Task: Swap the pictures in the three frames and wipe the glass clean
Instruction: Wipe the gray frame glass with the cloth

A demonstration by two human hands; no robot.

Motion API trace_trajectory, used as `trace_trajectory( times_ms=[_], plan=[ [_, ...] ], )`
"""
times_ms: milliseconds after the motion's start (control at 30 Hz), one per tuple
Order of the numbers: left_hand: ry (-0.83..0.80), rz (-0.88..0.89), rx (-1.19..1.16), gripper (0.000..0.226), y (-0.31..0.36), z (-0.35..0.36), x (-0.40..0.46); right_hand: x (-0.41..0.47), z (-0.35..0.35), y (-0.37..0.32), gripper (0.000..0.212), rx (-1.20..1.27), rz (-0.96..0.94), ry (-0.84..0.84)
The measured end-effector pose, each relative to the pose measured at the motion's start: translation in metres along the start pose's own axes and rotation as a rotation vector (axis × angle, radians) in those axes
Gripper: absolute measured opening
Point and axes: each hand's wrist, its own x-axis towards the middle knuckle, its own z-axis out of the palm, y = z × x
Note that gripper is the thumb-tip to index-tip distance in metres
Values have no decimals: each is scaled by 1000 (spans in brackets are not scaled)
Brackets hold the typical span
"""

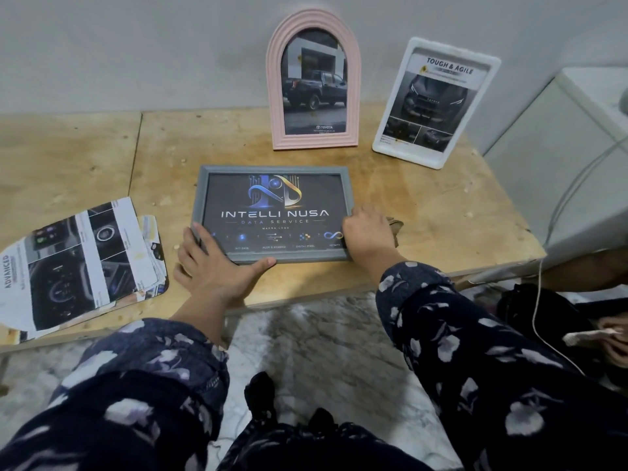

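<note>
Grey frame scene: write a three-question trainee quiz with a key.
1. True or false: the grey frame lies flat on the table.
2. Which frame stands further right: A) pink arched frame, B) white frame?
3. Fill in: the stack of printed pictures lies to the ____ of the left hand.

Key: 1 true; 2 B; 3 left. The right hand rests at the grey frame's right corner.
</note>
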Motion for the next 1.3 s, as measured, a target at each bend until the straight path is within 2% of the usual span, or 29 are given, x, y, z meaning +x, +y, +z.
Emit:
trace_trajectory(
  times_ms=[500,1300],
  plan=[
    [-32,-30,23,152,4,-4,-1,-11,0,-9,29,70,121,-66],
    [-49,-81,48,152,10,-8,-4,-30,-17,-5,30,89,129,-178]
  ],
)
